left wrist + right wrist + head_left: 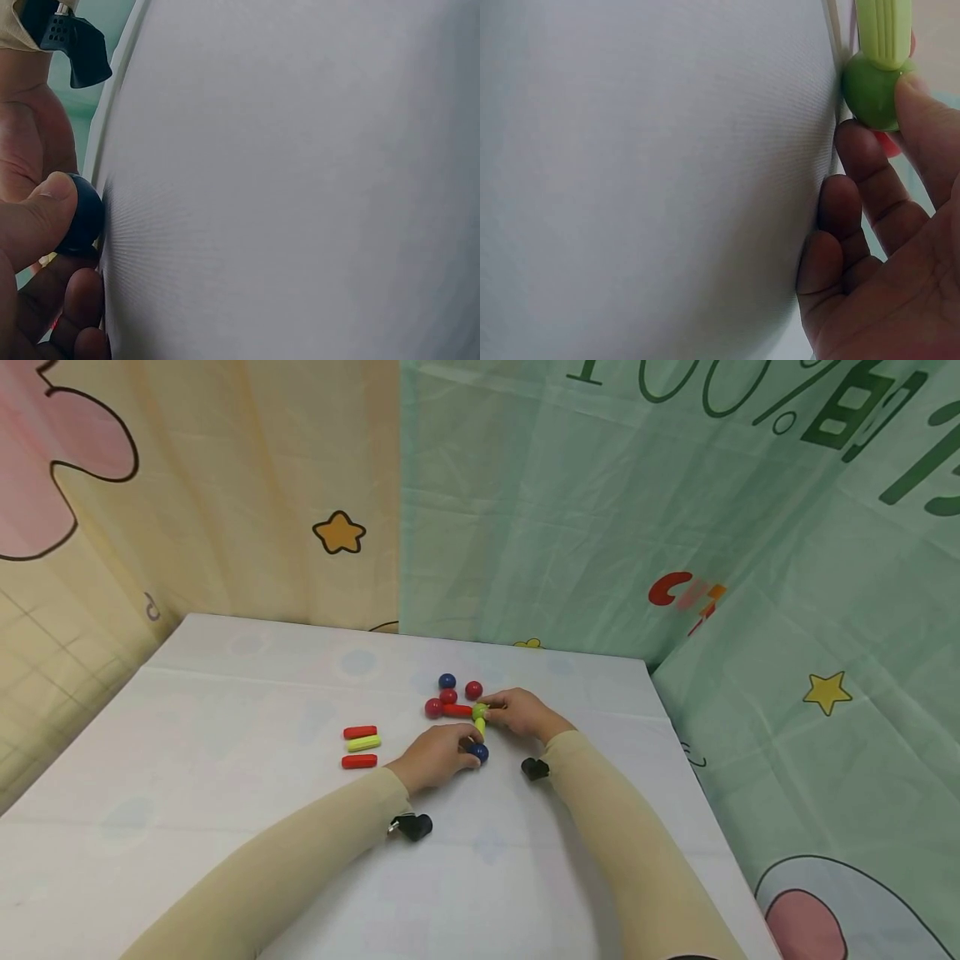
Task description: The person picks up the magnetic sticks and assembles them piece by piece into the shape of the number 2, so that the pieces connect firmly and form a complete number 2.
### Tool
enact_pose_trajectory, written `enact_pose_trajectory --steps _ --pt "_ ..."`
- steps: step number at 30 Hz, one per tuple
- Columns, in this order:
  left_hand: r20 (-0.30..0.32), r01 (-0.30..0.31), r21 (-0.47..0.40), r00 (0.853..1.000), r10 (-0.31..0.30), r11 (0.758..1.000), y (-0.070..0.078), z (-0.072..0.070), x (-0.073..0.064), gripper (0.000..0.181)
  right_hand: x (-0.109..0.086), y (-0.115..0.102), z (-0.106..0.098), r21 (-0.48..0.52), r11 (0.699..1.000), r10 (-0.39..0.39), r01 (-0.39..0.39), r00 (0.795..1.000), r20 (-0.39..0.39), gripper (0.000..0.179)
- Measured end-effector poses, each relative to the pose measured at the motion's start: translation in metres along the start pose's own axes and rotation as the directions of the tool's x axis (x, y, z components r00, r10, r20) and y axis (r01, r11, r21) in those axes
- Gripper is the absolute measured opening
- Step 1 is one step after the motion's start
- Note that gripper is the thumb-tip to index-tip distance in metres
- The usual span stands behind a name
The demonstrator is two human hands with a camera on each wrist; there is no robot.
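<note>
The blue ball [481, 753] was pinched by the left hand [435, 757], the green ball [480, 712] by the right hand [522, 713], and the gap between both sets of fingertips was bridged by a green rod [480, 727]! Left of the right fingertips, the red rod [457, 711] was seemingly joined already to a red ball [434, 708]. Apparently left unused: three loose rods [363, 743] left of the left fingers, three loose balls [448, 697] beyond. The blue ball's joint was hidden by fingers; its fit couldn't be told.

smooth, glossy, plastic-like blue ball [88, 217] and green ball [870, 94], grooved plastic-like yellow-green stick [885, 34], matt, cloth-like white tabletop [225, 735]
</note>
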State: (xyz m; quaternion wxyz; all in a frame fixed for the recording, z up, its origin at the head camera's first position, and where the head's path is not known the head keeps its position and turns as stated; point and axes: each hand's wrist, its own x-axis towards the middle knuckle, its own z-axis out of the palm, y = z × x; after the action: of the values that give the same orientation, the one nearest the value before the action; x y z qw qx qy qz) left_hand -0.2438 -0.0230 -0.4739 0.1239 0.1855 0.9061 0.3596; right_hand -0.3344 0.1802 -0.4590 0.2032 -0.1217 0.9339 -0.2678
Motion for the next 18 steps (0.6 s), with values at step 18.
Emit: enact_pose_trajectory --steps 18 --pt "0.017 -0.004 -0.002 1.0 0.004 1.0 0.0037 -0.0009 -0.0009 0.033 -0.0013 -0.0014 0.0011 0.016 1.0 0.002 -0.002 1.0 -0.013 0.038"
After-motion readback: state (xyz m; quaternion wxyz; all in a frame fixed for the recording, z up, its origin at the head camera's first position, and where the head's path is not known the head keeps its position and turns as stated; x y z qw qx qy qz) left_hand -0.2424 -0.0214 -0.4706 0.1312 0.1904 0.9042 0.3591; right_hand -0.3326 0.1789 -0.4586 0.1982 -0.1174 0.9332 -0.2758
